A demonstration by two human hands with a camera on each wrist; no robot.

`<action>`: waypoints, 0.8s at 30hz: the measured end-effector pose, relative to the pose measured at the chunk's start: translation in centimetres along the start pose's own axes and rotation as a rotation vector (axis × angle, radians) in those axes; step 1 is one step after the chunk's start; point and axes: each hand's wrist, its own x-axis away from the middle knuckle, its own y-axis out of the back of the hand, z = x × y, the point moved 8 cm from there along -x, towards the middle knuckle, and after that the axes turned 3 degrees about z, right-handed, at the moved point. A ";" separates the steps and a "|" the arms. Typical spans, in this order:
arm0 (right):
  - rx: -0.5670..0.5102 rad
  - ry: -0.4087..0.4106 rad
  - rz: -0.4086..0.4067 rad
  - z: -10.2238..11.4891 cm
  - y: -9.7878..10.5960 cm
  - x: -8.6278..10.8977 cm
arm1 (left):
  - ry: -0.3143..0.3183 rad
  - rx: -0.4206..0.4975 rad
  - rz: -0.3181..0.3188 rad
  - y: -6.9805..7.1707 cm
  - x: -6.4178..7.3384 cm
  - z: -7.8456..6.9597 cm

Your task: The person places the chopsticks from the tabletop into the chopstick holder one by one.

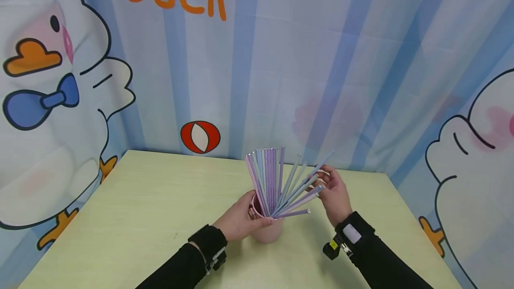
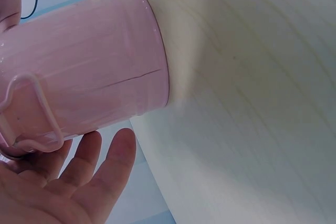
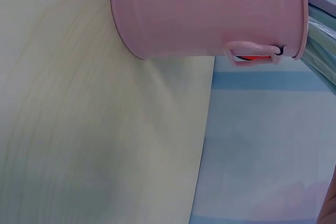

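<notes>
A pink bucket (image 1: 268, 234) with small looped lugs stands on the table, and pastel straws (image 1: 271, 177) in purple, blue, green and pink fan out of its mouth. My left hand (image 1: 242, 218) grips the bucket near its rim, thumb across the front and fingers around the left side. In the left wrist view several of its fingers (image 2: 118, 150) stretch loosely beside the wall. My right hand (image 1: 334, 193) touches the splayed straws at the right near their upper ends, its fingers spread and lightly bent among them. Only a sliver of it shows in the right wrist view.
The pale wooden table (image 1: 168, 200) runs back to a striped cloth backdrop (image 1: 273, 79) with cartoon ducks at both sides. Black camera straps (image 1: 209, 244) circle both wrists.
</notes>
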 end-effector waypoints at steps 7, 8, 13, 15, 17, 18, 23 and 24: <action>0.076 -0.020 0.010 -0.8 -0.3 0.7 | -0.006 -0.004 -0.004 0.0 0.0 -0.1; 0.080 -0.021 0.015 -0.8 -0.4 0.8 | -0.006 -0.003 -0.003 0.0 0.0 -0.1; 0.147 -0.027 0.042 -1.3 -0.8 1.4 | -0.004 0.002 -0.003 -0.1 -0.1 -0.1; 0.188 -0.034 0.052 -1.5 -0.8 1.6 | -0.003 0.004 -0.001 -0.2 -0.1 -0.2; 0.229 -0.039 0.061 -1.7 -0.7 1.7 | -0.004 0.004 0.000 -0.2 -0.1 -0.2; 0.246 -0.043 0.062 -1.9 -0.6 1.8 | -0.004 0.003 0.001 -0.3 -0.1 -0.2; 0.274 -0.064 0.063 -2.5 -0.2 2.2 | -0.008 0.003 0.002 -0.3 -0.2 -0.3; 0.273 -0.068 0.063 -2.6 -0.1 2.2 | -0.009 0.003 0.003 -0.3 -0.3 -0.2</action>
